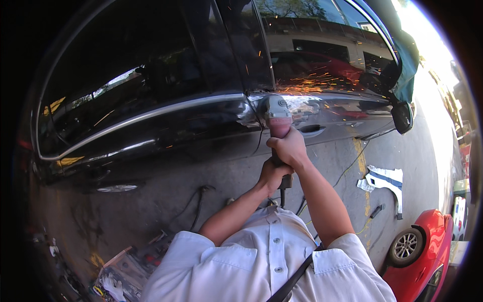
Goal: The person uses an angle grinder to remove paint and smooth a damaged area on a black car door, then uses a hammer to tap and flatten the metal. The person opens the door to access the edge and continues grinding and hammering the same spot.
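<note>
An angle grinder [279, 121] with a grey metal head and a reddish body is pressed to the side of a dark car [201, 121]. Its head meets the panel just below the window, by the gap between two doors, where the paint is ground to a bright bare-metal patch [304, 104]. Orange sparks [317, 84] fly off to the right along the window's lower edge. My right hand [290, 148] is wrapped round the grinder's body behind the head. Nearer to me, my left hand [274, 176] grips the rear end of the tool. The disc itself is hidden.
A door handle [313, 131] sits just right of the grinder, and a side mirror [402, 117] juts out beyond it. Cables [347, 171] trail over the floor. A white fender panel [387, 180] lies at right, near a red car [422, 251]. Tools fill a box [126, 269] at lower left.
</note>
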The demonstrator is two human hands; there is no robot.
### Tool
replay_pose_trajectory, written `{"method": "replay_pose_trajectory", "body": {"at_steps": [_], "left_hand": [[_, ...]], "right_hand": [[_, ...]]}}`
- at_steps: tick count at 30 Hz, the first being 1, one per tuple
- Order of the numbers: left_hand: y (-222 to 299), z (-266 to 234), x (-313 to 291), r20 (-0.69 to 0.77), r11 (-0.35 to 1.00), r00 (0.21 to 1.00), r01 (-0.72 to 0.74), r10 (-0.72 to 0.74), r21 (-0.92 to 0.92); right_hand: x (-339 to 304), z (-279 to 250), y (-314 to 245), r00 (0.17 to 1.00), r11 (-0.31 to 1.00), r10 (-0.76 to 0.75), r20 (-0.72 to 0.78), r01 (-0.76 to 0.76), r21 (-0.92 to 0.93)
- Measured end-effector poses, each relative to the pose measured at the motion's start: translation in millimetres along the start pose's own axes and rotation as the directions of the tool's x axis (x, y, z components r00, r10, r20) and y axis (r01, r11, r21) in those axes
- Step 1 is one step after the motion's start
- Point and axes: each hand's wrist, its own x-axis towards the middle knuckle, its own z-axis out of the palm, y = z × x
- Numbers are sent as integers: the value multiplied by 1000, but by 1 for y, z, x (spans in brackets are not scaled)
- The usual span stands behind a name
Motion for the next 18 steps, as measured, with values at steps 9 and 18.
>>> {"method": "replay_pose_trajectory", "body": {"at_steps": [9,18], "left_hand": [[-7,-6,2,-8,987,996,-82,84,138],[-20,-18,14,52,989,998,12,-19,146]], "right_hand": [[1,12,18,994,995,-60,-90,53,-82],[2,13,29,993,1000,-17,-120,16,-14]]}}
